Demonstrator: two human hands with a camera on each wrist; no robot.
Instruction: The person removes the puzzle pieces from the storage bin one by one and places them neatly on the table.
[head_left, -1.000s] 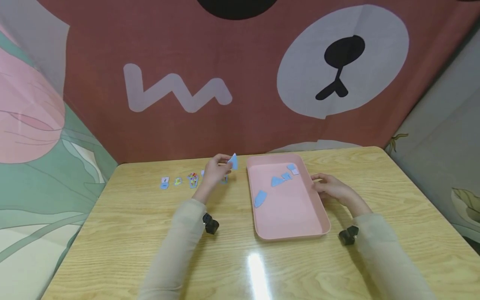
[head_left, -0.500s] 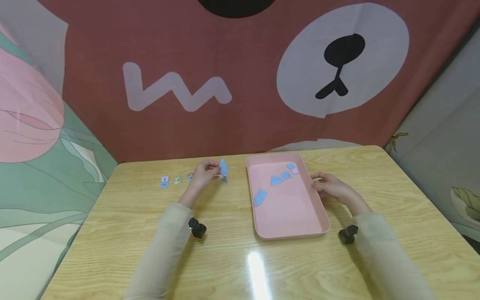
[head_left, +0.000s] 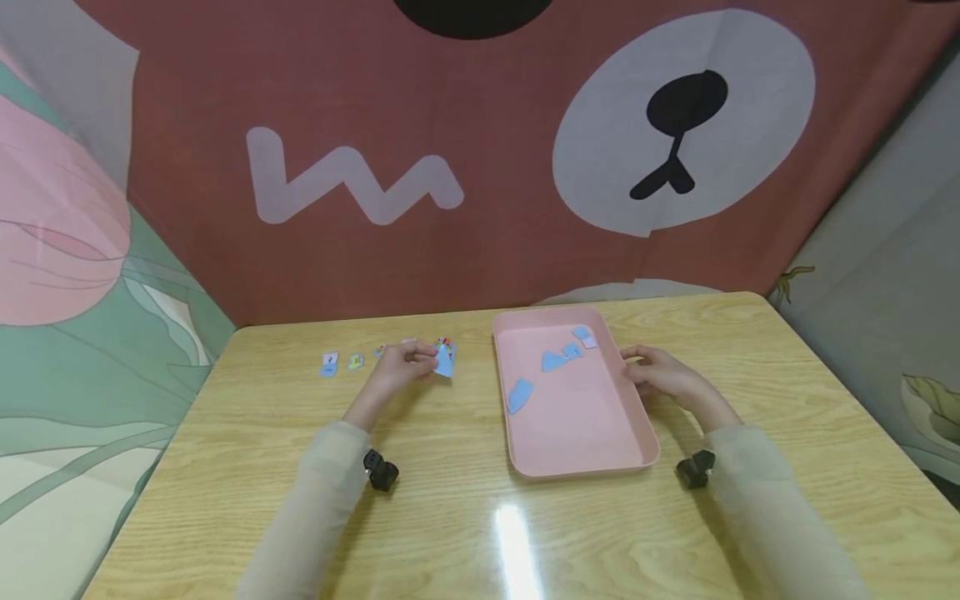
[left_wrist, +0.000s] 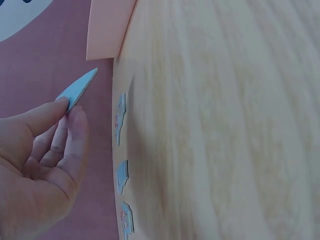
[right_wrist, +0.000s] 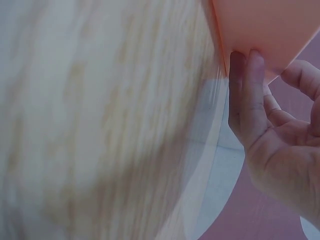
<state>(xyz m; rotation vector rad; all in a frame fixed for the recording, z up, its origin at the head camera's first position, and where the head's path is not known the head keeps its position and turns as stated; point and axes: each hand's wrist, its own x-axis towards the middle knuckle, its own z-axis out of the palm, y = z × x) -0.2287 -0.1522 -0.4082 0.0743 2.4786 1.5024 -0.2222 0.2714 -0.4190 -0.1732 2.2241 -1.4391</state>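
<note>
My left hand [head_left: 397, 367] pinches a pointed light blue cardboard piece [head_left: 444, 362] between thumb and fingers. In the left wrist view this cardboard piece [left_wrist: 77, 90] is held clear of the table, its tip pointing away from the hand. Just behind it in the head view shows a colourful printed piece [head_left: 444, 342], partly covered. My right hand [head_left: 663, 377] rests at the right side of a pink tray [head_left: 585, 429]. Seen from the right wrist, fairly straight fingers [right_wrist: 253, 95] touch the tray's outer wall [right_wrist: 265, 30], and another digit meets its edge.
Several blue pieces lie in the tray, among them a triangle [head_left: 553, 362] and a curved one [head_left: 520, 396]. Left of my left hand lie a two-part piece [head_left: 329, 364] and a small yellow-centred piece [head_left: 356, 361]. A printed cloth [head_left: 487, 258] hangs behind the table [head_left: 442, 500].
My left hand has moved left and slightly nearer with the blue cardboard piece, whose tip pointed up earlier and now lies lower over the printed piece. My right hand and the tray have stayed put.
</note>
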